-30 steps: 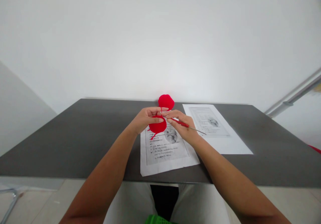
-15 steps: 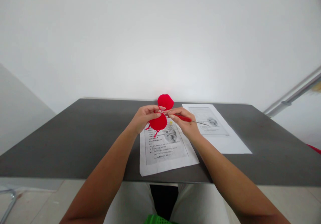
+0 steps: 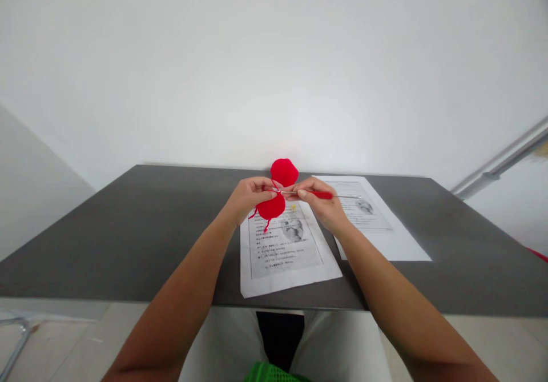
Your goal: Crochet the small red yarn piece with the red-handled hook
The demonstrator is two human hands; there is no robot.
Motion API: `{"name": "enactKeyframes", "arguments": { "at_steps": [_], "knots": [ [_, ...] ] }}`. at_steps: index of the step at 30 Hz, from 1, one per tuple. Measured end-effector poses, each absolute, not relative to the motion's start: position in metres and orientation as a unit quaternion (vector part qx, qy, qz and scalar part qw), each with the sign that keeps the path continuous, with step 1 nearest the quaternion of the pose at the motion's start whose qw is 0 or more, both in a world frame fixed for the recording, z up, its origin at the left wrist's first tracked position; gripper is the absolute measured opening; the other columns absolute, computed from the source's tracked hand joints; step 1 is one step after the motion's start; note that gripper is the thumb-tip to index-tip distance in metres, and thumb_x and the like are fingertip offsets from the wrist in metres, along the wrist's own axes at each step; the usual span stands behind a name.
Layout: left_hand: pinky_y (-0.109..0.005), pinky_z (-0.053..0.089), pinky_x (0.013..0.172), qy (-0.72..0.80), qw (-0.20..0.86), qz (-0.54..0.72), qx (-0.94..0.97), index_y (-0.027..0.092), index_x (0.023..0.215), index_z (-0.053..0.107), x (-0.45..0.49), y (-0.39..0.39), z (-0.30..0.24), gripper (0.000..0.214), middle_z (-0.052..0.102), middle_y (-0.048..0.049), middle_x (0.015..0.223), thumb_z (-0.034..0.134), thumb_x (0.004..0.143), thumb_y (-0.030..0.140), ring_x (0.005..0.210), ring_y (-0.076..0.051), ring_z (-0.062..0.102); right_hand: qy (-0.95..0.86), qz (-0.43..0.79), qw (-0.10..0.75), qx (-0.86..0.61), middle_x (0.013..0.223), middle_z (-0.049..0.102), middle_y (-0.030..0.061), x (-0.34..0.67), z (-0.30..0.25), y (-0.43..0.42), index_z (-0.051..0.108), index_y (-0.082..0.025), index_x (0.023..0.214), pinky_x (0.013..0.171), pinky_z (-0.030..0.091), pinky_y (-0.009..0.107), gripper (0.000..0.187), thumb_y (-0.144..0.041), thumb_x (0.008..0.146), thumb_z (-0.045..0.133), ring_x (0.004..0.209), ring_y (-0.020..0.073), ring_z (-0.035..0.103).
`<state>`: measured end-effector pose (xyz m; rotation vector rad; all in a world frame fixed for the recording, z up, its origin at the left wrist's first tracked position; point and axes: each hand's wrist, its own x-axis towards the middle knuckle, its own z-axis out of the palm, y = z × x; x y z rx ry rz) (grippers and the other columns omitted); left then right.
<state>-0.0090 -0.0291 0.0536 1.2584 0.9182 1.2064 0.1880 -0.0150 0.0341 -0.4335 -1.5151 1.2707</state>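
Right hand (image 3: 326,208) pinches a crochet hook (image 3: 322,195) lying level, tip leftward into the red crochet piece (image 3: 271,205) gripped by left hand (image 3: 247,198).

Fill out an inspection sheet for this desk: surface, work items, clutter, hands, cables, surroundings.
Surface: dark grey table with two printed sheets on it, the near sheet and the far sheet.
Job's things: red crochet piece held above the near sheet, yarn tails hanging; crochet hook with a red handle, one end at the piece; red yarn ball near the table's far edge.
Clutter: nothing seen.
Hands: left hand, fingers pinching the red crochet piece; right hand gripping the crochet hook.
Cables: nothing seen.
Surroundings: white wall; metal rail at right; green basket below the near edge.
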Motion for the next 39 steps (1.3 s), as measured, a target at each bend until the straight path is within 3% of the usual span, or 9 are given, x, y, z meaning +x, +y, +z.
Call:
{"name": "enactKeyframes", "arguments": {
  "at_steps": [5, 14, 25, 33, 39],
  "knots": [
    [-0.03, 0.048, 0.073, 0.408, 0.546, 0.492, 0.542, 0.015, 0.079, 0.074, -0.009, -0.029, 0.053, 0.024, 0.074, -0.0021, 0.075, 0.08, 0.056, 0.021, 0.069, -0.015, 0.064, -0.625, 0.583, 0.487, -0.181, 0.094, 0.078, 0.0047, 0.196, 0.036, -0.01, 0.064, -0.02, 0.082, 0.088, 0.06, 0.042, 0.02, -0.038, 0.084, 0.072, 0.085, 0.0194, 0.075],
    [-0.03, 0.048, 0.067, 0.424, 0.527, 0.463, 0.573, 0.016, 0.076, 0.072, -0.008, -0.028, 0.049, 0.021, 0.072, -0.0026, 0.072, 0.078, 0.058, 0.024, 0.065, -0.015, 0.063, -0.676, 0.551, 0.448, -0.196, 0.091, 0.077, 0.0045, 0.204, 0.045, -0.012, 0.061, -0.019, 0.078, 0.086, 0.061, 0.04, 0.024, -0.041, 0.084, 0.071, 0.084, 0.0178, 0.074],
    [-0.029, 0.046, 0.063, 0.45, 0.47, 0.453, 0.61, 0.015, 0.076, 0.072, -0.007, -0.026, 0.046, 0.018, 0.072, -0.0036, 0.072, 0.074, 0.06, 0.022, 0.065, -0.017, 0.063, -0.774, 0.415, 0.408, -0.249, 0.093, 0.072, 0.0039, 0.206, 0.044, -0.015, 0.065, -0.021, 0.085, 0.087, 0.056, 0.037, 0.017, -0.037, 0.09, 0.062, 0.092, 0.0184, 0.069],
    [-0.031, 0.049, 0.073, 0.467, 0.354, 0.449, 0.675, 0.016, 0.076, 0.073, -0.005, -0.026, 0.045, 0.014, 0.074, -0.0053, 0.079, 0.066, 0.064, 0.019, 0.075, -0.019, 0.065, -0.844, 0.294, 0.348, -0.282, 0.088, 0.069, 0.001, 0.203, 0.046, -0.018, 0.063, -0.022, 0.087, 0.073, 0.046, 0.03, 0.012, -0.028, 0.093, 0.055, 0.082, 0.0163, 0.063],
    [-0.029, 0.045, 0.067, 0.48, 0.299, 0.44, 0.698, 0.016, 0.077, 0.074, -0.005, -0.027, 0.046, 0.016, 0.072, -0.003, 0.075, 0.065, 0.065, 0.019, 0.069, -0.017, 0.06, -0.854, 0.265, 0.352, -0.277, 0.083, 0.066, -0.0007, 0.2, 0.041, -0.017, 0.06, -0.023, 0.088, 0.066, 0.042, 0.027, 0.011, -0.027, 0.094, 0.053, 0.072, 0.0136, 0.058]
  ]
}}
